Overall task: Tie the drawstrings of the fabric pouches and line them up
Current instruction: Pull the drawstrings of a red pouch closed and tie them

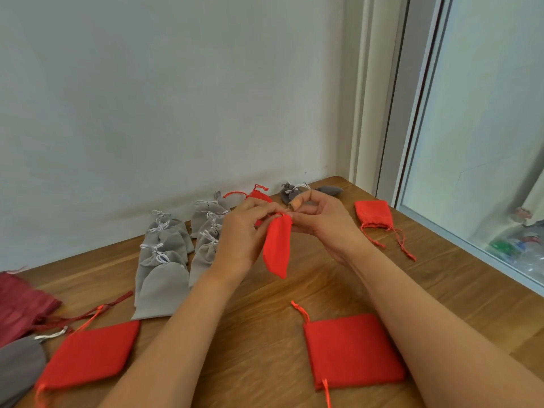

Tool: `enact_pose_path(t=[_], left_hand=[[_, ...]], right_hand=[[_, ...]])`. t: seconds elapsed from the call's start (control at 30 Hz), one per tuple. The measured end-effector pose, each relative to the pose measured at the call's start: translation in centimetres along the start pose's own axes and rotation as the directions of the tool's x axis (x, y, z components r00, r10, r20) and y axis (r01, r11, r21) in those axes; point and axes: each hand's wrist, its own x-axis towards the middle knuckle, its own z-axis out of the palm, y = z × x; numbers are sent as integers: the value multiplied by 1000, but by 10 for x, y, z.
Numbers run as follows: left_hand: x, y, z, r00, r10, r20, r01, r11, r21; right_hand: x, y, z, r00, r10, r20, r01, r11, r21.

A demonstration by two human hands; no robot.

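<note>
we see a red pouch (276, 245) held up over the table (265, 319), hanging with its closed end down and its gathered neck caught between both hands. the left hand (241, 231) curls its fingers round the neck from the left, and the right hand (321, 222) pinches the same neck from the right; the cord there is mostly hidden by fingers. left of the red pouch lie two overlapping rows of light grey pouches (164, 260) with pale strings knotted. behind it, by the wall, lie a far red pouch (259, 195) and some dark grey pouches (329, 190). right of it a small red pouch (373, 214) lies flat, its strings loose. nearer to us than it lie a near-right red pouch (353, 348) and a near-left red pouch (91, 354), both flat. far to its left a maroon pouch (20, 301) lies at the table's edge.
</note>
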Motion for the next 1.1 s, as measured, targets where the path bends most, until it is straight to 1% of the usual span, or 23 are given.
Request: enact_pose_path(t=[0.07,0.2,0.3,0.37,0.43,0.5,0.67,0.8,0.9,0.97,1.0,1.03,1.1], left_hand=[[-1,1,0,999,-15,-30,14,999,-52],[-3,-2,0,991,91,-95,-91,996,5],[-4,-3,0,987,115,-109,-117,993,-7],[-5,-3,0,990,80,-118,-86,995,-45],[-4,-3,1,993,-4,-121,-7,996,-86],[-4,-3,1,993,-39,-111,30,996,-85],[-5,1,1,993,19,-116,-22,1000,-22],[-6,-4,2,991,101,-84,-93,991,101],[-6,-5,1,981,185,-65,-166,960,226],[-6,-3,0,974,222,-48,-201,940,275],[-5,-2,0,977,207,-45,-188,945,266],[-4,1,1,987,156,-43,-143,964,223],[0,6,1,999,-29,-44,32,997,67]], right_hand=[[-1,-3,-1,1000,-14,-4,14,1000,-27],[-3,-7,-3,1000,-27,-13,26,997,-74],[-3,-9,-3,999,-37,-8,36,994,-107],[-4,-10,-2,998,-55,-11,53,987,-155],[-4,-11,-1,997,-70,-10,67,978,-197],[-4,-11,-2,996,-84,-9,80,971,-226],[-4,-11,-2,990,-140,-20,124,929,-348],[-1,-8,-4,986,-169,10,157,891,-426],[-3,-7,-4,976,-213,36,201,834,-513],[-4,-8,-4,969,-238,58,229,798,-557],[-5,-9,-4,967,-245,74,243,786,-568],[-5,-10,-5,965,-248,89,253,778,-576],[-4,-11,-7,964,-244,103,258,779,-571]])
